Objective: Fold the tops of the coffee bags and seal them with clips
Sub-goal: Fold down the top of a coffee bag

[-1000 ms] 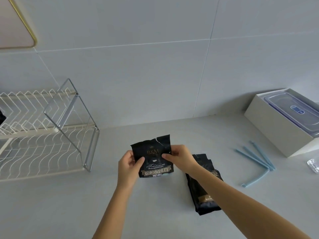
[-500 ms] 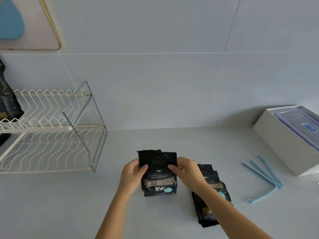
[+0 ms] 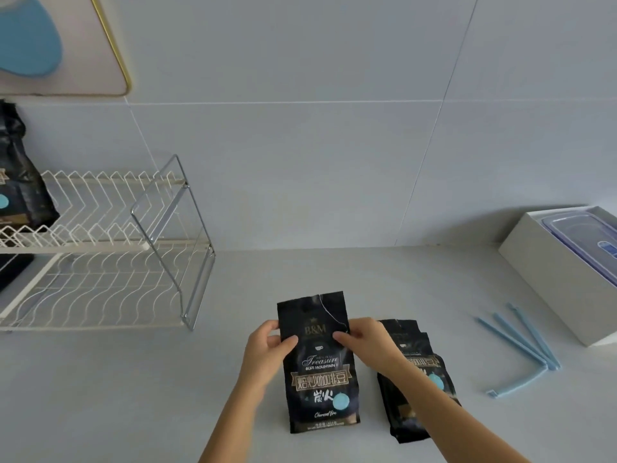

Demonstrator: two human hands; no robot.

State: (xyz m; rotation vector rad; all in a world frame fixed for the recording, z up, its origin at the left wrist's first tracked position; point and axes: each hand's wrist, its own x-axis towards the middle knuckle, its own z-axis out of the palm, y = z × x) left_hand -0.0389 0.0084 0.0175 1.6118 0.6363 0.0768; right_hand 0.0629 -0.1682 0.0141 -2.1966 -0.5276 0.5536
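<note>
A black coffee bag (image 3: 319,372) with gold and white print lies face up on the grey counter, its unfolded top pointing at the wall. My left hand (image 3: 267,349) grips its upper left edge, thumb on the front. My right hand (image 3: 364,339) pinches the upper right edge. A stack of more black coffee bags (image 3: 414,382) lies just to the right, partly under my right forearm. Several light blue sealing clips (image 3: 521,345) lie on the counter further right, one of them swung open.
A white wire dish rack (image 3: 100,248) stands at the left with another black coffee bag (image 3: 20,182) on its top shelf. At the right edge a white box (image 3: 551,279) holds a clear lidded container (image 3: 584,238). The tiled wall is behind.
The bag has gone from held up off the counter to lying flat with its whole front showing. Both hands slid to its upper edges. The camera tilted, bringing the rack's bag into view.
</note>
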